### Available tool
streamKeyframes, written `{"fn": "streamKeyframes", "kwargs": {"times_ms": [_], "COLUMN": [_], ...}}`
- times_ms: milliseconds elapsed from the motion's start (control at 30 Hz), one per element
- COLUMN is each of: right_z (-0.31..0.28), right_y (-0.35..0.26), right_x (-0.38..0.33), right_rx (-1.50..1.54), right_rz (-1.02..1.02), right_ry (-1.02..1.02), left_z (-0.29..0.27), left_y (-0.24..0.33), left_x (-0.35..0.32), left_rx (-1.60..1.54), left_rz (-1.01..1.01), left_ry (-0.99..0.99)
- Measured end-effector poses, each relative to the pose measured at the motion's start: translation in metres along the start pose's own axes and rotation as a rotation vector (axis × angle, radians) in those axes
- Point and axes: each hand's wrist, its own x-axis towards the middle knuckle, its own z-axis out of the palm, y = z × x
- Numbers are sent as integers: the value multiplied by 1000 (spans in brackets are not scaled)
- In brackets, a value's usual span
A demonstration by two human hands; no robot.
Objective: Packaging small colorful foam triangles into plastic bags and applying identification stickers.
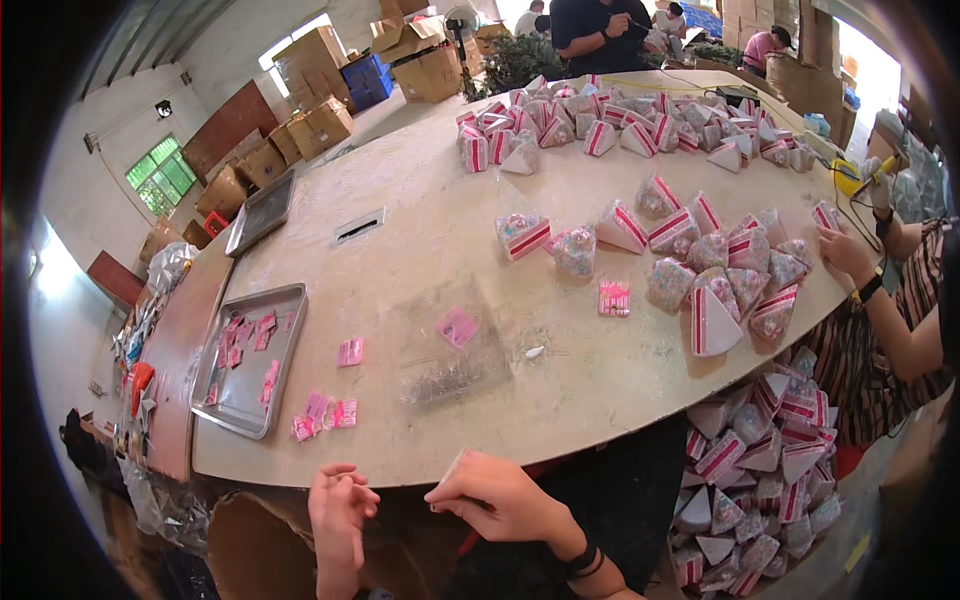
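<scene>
We see a pale table (580, 400) filling most of the view, with a co-worker (905, 330) at its right edge. A metal tray (259, 419) sits on its left side, pink cards inside, and a clear sheet (415, 325) lies nearer the middle. Our left hand (340, 512) is by the near edge, fingers loosely bent and released; our right hand (505, 500) has thumb and forefinger brought together, and we cannot tell whether they grasp anything. Wrapped wedges (716, 325) cluster at right. The nearest pink cards (342, 413) lie on the table just beyond our left hand.
</scene>
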Motion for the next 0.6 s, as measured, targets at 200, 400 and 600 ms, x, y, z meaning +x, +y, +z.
{"fn": "streamKeyframes", "kwargs": {"times_ms": [200,400,600], "right_z": [-3,-7,-10], "right_y": [-2,-6,11], "right_x": [-9,-7,-10], "right_rx": [-166,-149,399], "right_rz": [46,106,143], "right_ry": [-163,-156,-212], "left_z": [47,48,53], "left_y": [21,8,-34], "left_x": [-6,8,-5], "left_rx": [970,1105,842], "left_rz": [991,1267,1420], "left_ry": [-328,-394,-131]}}
